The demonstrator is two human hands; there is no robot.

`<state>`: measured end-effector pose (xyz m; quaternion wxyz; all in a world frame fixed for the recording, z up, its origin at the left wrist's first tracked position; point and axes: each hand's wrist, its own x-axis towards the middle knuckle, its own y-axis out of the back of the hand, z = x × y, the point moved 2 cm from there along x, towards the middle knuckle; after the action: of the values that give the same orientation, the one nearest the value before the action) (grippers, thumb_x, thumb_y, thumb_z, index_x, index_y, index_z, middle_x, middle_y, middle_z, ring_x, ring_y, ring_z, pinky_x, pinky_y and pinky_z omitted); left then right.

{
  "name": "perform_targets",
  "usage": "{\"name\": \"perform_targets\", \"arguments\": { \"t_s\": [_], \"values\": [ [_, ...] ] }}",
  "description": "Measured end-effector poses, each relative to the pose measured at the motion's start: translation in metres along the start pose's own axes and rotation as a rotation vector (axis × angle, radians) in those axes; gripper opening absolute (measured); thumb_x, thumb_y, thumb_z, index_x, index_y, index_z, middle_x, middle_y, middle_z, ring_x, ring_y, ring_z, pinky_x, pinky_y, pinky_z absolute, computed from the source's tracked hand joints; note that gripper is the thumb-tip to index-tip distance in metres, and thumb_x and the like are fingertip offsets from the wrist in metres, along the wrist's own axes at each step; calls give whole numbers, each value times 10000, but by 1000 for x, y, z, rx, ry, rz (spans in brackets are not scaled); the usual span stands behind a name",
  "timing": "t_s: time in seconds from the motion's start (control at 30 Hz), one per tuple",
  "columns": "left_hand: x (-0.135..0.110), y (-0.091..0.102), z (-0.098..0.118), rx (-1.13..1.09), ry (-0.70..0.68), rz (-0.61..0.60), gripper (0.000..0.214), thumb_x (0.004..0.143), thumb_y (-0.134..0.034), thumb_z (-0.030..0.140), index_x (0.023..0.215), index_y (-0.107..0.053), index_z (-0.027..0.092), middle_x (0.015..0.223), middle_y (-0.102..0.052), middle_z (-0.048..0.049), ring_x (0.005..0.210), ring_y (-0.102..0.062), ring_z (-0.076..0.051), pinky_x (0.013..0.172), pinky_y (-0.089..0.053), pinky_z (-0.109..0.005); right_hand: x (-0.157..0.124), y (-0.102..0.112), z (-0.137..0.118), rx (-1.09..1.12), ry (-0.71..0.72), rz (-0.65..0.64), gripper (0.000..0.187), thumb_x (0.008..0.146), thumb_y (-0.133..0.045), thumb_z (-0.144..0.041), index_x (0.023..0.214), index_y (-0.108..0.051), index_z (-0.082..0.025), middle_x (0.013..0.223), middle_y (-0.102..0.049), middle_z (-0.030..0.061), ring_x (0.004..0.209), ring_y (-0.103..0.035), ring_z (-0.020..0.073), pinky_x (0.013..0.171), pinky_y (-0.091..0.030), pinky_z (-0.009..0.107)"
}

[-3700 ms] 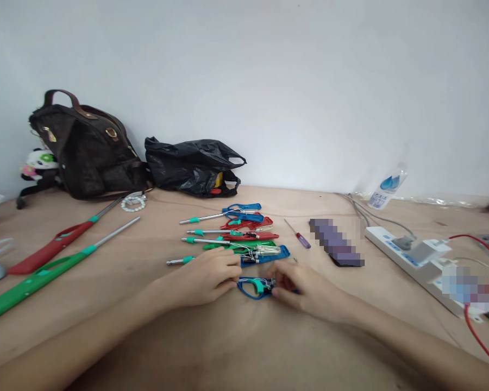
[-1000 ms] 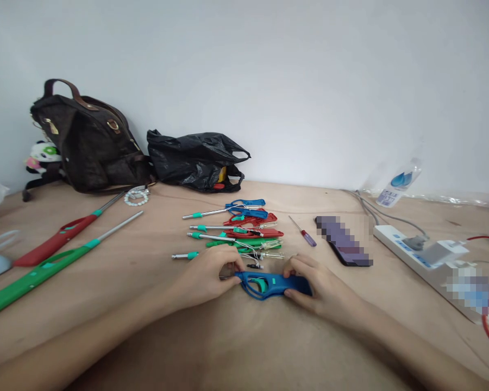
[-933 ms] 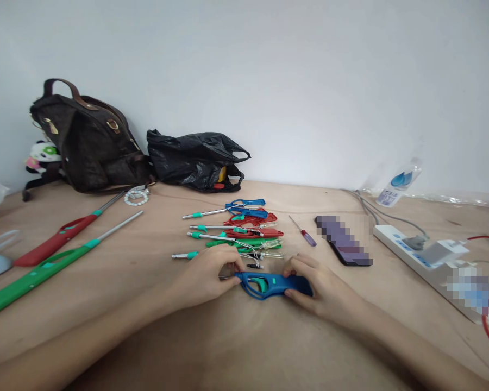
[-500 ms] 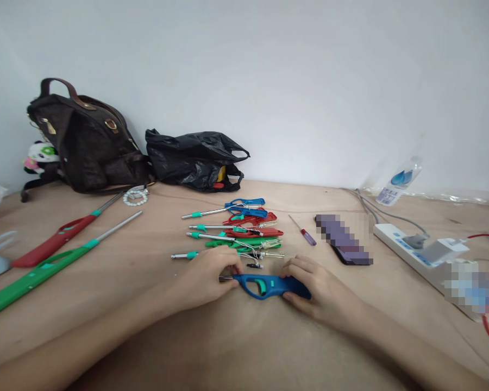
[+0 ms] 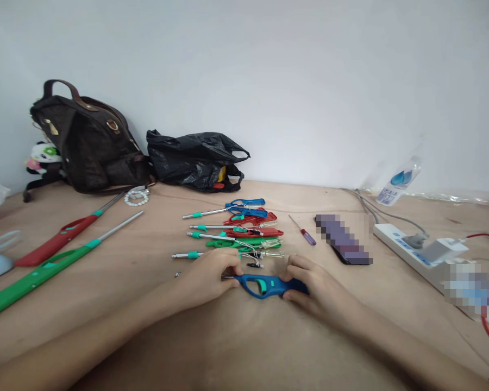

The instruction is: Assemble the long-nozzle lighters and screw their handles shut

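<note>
A blue lighter handle with a teal trigger (image 5: 264,284) lies on the wooden table (image 5: 236,347), held at both ends. My left hand (image 5: 207,279) is closed on its front end, where a short metal tip shows. My right hand (image 5: 313,285) is wrapped round its rear grip. Just behind my hands sits a pile of opened lighter parts (image 5: 244,231) in blue, red and green, with metal tubes and thin wires.
Long red (image 5: 61,239) and green (image 5: 44,271) lighters lie at left. A brown bag (image 5: 85,144) and black plastic bag (image 5: 195,160) stand by the wall. A small screwdriver (image 5: 303,232), a phone (image 5: 342,239), a power strip (image 5: 415,252) and a bottle (image 5: 397,182) are at right.
Since 3.7 s ago the open blue shell has become a closed handle held between both hands. In the last second the hands have barely shifted.
</note>
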<state>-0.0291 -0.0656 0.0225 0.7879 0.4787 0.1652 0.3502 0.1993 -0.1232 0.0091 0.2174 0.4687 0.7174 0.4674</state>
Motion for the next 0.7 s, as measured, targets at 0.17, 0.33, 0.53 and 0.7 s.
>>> {"name": "perform_targets", "arguments": {
  "t_s": [0.17, 0.33, 0.53, 0.7],
  "values": [
    [0, 0, 3, 96, -11, -21, 109, 727, -629, 90, 714, -568, 179, 744, -595, 17, 741, -554, -175, 609, -328, -246, 1, -1, -1, -31, -22, 6, 81, 806, -636, -146, 865, -589, -175, 920, -595, 60, 908, -566, 238, 748, -458, 349],
    [2, 1, 8, 167, 8, -38, 144, 698, -615, 51, 687, -554, 181, 733, -605, 14, 768, -555, -192, 624, -319, -258, 2, -1, -1, -11, -54, 7, 104, 792, -629, -119, 859, -580, -181, 931, -596, 54, 919, -568, 237, 761, -452, 346],
    [2, 4, 6, -16, 53, -96, 113, 719, -593, 75, 750, -576, 183, 782, -609, 15, 748, -547, -173, 624, -360, -244, 3, 0, 1, 109, -89, -17, 256, 751, -622, -77, 969, -562, -197, 1012, -596, 50, 947, -574, 216, 808, -466, 348],
    [-1, 3, 5, -26, 63, -50, 180, 745, -571, 68, 868, -609, 194, 867, -623, -2, 826, -559, -187, 698, -408, -269, 0, 0, -6, 97, -67, -40, 503, 766, -624, -94, 1239, -520, -228, 1147, -549, 71, 1085, -531, 232, 919, -447, 385]
  ]
}}
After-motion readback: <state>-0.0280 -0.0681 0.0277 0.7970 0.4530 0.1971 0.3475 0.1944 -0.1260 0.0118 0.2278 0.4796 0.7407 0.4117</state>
